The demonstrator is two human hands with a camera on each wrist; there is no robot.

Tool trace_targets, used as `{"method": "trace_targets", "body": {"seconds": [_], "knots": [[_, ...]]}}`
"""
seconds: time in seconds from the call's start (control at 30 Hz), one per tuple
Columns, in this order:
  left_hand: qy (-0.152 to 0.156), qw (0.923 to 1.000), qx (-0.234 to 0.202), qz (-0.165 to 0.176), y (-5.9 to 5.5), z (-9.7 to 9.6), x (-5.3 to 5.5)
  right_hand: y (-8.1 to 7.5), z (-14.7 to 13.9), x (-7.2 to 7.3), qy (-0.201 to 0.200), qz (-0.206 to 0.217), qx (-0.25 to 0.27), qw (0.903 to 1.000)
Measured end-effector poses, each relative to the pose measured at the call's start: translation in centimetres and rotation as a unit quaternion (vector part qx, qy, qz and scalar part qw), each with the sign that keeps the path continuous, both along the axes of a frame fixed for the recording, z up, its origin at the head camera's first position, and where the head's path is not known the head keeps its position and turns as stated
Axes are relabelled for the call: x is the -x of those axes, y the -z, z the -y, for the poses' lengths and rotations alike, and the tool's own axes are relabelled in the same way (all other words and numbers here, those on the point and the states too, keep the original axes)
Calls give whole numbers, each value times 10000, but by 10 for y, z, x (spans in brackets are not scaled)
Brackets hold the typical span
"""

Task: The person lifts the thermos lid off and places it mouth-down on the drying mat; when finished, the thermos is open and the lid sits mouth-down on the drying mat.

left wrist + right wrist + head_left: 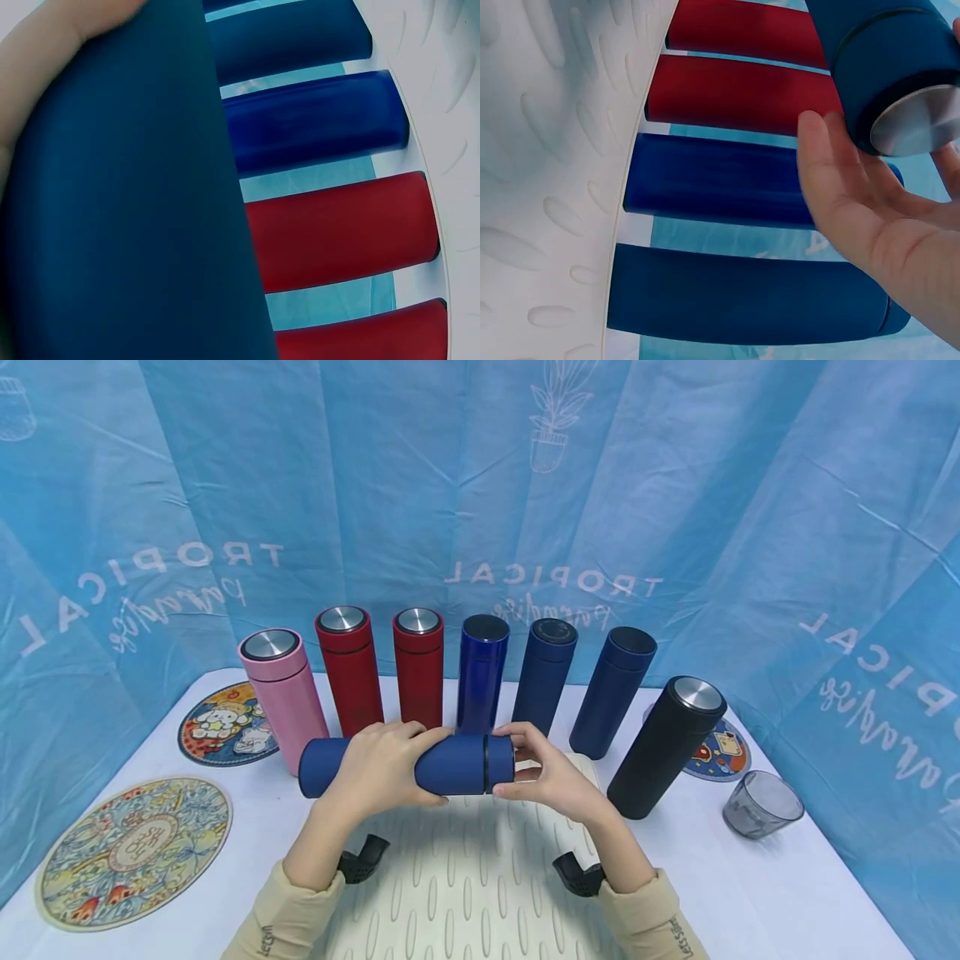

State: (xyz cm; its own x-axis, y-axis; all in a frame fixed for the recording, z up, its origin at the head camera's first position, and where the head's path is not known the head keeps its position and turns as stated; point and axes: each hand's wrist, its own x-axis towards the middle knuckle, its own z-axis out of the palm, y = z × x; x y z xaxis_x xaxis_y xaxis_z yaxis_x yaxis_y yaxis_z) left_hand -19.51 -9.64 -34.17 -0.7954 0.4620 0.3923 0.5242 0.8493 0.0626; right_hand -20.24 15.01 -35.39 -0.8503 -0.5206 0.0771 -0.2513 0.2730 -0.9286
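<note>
My left hand (386, 768) grips the body of a dark blue thermos (450, 766) from above. It lies sideways in the air over the pale textured mat (465, 877). My right hand (551, 777) is at its lidded end, with thumb and fingers curved round the lid (501, 762). In the right wrist view the flat silver end of the lid (922, 124) shows between the fingers, palm well back from it. The left wrist view is largely filled by the held thermos (135, 187), with one finger (97, 19) along its edge.
Behind stands a curved row of thermoses: pink (283, 693), two red, glossy blue (482, 677) and matte blue ones. The black thermos (663, 752) and grey glass (761, 806) are at right. Round coasters include a floral one (135, 852) at left. A blue curtain (450, 510) hangs behind.
</note>
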Motion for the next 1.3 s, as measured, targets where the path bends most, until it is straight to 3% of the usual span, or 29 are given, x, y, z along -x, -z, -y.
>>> {"method": "trace_targets", "body": {"seconds": [0.23, 0.37, 0.6, 0.97, 1.3], "knots": [[69, 10000, 43, 33, 0, -1, 0, 1, -3, 3, 400, 721, -199, 9964], [97, 9999, 90, 28, 1, -2, 0, 3, -4, 5, 590, 901, -434, 9932], [135, 9999, 78, -50, 2, -4, 0, 4, -6, 7, 289, 1082, 30, 9937], [115, 9998, 130, -37, 1, -3, 0, 3, -8, 5, -8, 831, 202, 9963], [39, 9999, 90, 71, 1, -1, 0, -1, -4, 1, 39, 205, 68, 9998]]}}
